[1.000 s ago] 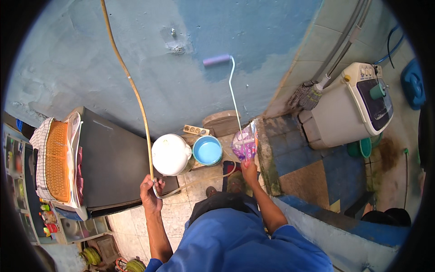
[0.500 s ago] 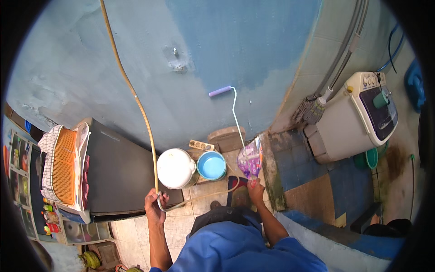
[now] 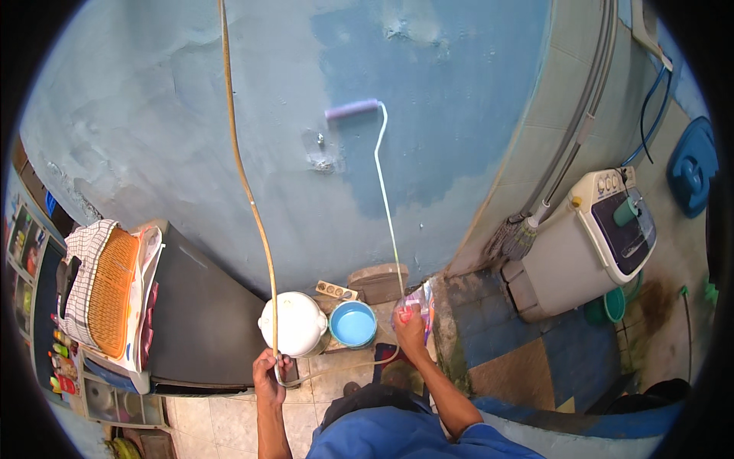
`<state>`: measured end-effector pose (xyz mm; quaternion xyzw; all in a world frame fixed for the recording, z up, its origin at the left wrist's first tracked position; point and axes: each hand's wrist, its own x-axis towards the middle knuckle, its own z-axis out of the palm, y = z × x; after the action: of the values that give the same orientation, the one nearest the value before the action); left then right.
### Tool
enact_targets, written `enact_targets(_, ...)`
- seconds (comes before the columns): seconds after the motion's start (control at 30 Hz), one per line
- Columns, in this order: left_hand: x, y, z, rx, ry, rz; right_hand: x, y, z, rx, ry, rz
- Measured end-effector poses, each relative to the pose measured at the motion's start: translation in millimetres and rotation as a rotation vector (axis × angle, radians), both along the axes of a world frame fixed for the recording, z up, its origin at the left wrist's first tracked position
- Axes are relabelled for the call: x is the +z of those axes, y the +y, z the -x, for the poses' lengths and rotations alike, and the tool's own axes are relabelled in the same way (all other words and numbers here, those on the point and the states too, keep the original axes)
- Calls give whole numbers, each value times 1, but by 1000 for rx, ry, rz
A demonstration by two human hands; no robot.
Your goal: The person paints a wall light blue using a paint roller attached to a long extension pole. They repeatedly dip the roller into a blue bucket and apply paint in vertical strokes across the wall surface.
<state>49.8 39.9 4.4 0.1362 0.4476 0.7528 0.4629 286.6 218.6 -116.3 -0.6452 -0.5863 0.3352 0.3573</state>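
A paint roller with a purple sleeve and long white rod reaches up the wall, its sleeve slightly blurred near the edge of the darker blue patch. My right hand is closed around its lower end, in front of a purple and white plastic bag. My left hand grips a tan hose at its bend; the hose runs up past the top of the view and loops right across the floor. Between my hands stand a round white lidded container and a bucket of light blue paint.
The wall carries a small metal tap stub. A power strip lies by its foot. At left a dark cabinet bears an orange basket. Mops and a washing machine stand at right.
My right hand has moved up and slightly left, carrying the roller sleeve higher on the wall, to above the tap stub. My left hand still grips the hose. The view has tilted up.
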Motion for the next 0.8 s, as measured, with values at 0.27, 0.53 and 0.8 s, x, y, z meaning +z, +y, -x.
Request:
enact_targets(0.27,-6,-2,6,-33,-21,-12,134,58,54,19,60,-290)
enact_targets(0.53,-12,5,21,-76,-25,-23,56,-1,42,-29,29,-138)
enact_targets(0.8,-8,7,29,-67,-48,-11,104,-11,33,-129,85,-295)
